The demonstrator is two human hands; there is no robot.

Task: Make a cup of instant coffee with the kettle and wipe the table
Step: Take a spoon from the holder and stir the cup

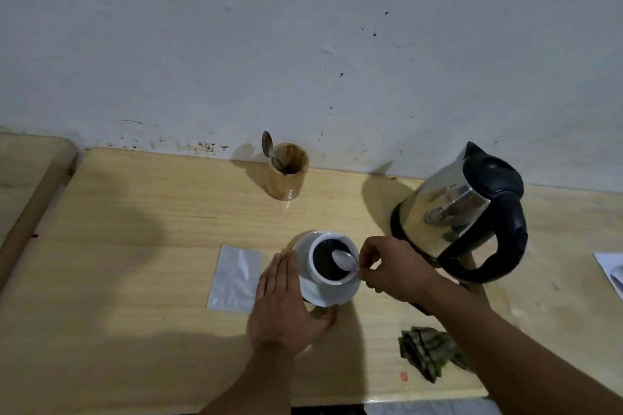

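One white cup point(332, 258) of dark coffee sits on one saucer point(332, 295) near the middle of the wooden surface point(135, 246). The right hand point(394, 268) pinches a spoon point(344, 260) over the cup; the left hand point(286, 307), open and flat, touches the saucer's edge. Just left lies one silver sachet point(236, 280). One kettle point(468, 212) stands close behind the right hand. One wooden holder point(286, 175) with a second spoon point(269, 148) stands by the wall; one folded green cloth point(428, 350) lies nearer.

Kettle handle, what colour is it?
Black, as is the lid; the kettle body is shiny steel. The head view shows it.
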